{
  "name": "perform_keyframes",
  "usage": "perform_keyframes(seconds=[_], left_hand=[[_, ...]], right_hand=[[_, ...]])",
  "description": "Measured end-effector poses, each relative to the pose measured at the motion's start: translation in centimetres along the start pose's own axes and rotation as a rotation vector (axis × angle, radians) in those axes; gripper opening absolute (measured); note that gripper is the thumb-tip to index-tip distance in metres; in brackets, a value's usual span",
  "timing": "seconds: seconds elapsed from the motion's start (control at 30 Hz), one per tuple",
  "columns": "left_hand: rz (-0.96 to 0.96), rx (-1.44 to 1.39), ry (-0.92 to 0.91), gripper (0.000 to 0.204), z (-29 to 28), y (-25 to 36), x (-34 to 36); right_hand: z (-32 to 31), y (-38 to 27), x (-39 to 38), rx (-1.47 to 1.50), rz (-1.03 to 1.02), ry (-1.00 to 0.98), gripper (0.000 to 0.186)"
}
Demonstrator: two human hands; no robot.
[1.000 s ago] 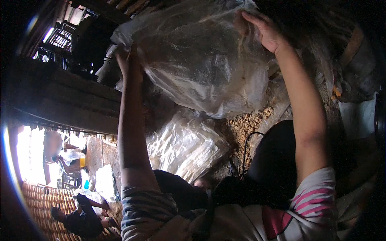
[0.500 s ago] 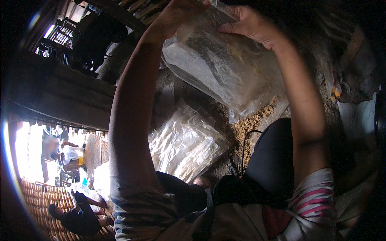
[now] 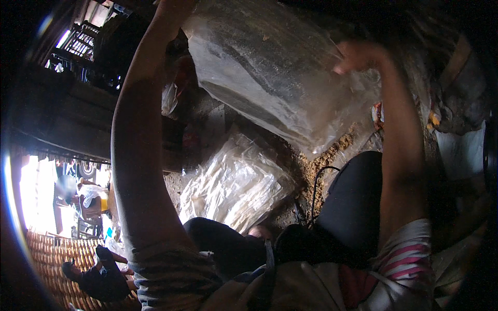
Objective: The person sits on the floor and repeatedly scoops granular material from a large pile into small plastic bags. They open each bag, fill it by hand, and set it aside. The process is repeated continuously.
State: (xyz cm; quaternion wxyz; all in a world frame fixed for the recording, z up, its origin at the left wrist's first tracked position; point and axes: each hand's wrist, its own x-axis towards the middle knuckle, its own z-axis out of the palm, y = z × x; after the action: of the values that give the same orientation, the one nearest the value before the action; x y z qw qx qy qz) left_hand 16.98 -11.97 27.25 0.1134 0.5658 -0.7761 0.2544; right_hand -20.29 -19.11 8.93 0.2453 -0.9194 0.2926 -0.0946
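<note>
A large, clear, dusty plastic bag (image 3: 270, 72) is spread flat between my raised arms. My right hand (image 3: 360, 56) is at its right edge, fingers closed on the plastic and slightly blurred. My left hand (image 3: 179, 7) reaches the top edge of the picture by the bag's far left corner; its fingers are cut off from sight. Below the bag, a pile of flattened clear plastic bags (image 3: 236, 184) lies on the ground in front of my legs.
Brown crumbly bits (image 3: 327, 168) are scattered on the ground beside my dark-clad knee (image 3: 350, 199). A long wooden beam (image 3: 67, 119) runs along the left. Two people are in the background at left, one in dark clothes (image 3: 106, 280) near woven slats. A white sack (image 3: 461, 150) is at right.
My hands have moved apart, the left outward and up, the right outward and down. The bag, bunched at its top before, is now spread wider.
</note>
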Motion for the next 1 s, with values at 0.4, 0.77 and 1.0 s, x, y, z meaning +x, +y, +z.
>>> perform_keyframes(seconds=[0.4, 0.77, 1.0], left_hand=[[-0.02, 0.209, 0.092, 0.034, -3.1, -2.5, 0.8], [-0.084, 0.394, 0.156, 0.04, -8.5, -6.6, 0.9], [-0.104, 0.455, 0.159, 0.044, -11.4, -8.2, 0.0]], right_hand=[[5.2, 1.9, 4.6, 0.357, -0.07, 0.188, 0.032], [3.2, 2.5, 1.6, -0.414, 0.276, -0.147, 0.051], [4.4, -4.6, 5.0, 0.486, -0.243, 0.423, 0.084]])
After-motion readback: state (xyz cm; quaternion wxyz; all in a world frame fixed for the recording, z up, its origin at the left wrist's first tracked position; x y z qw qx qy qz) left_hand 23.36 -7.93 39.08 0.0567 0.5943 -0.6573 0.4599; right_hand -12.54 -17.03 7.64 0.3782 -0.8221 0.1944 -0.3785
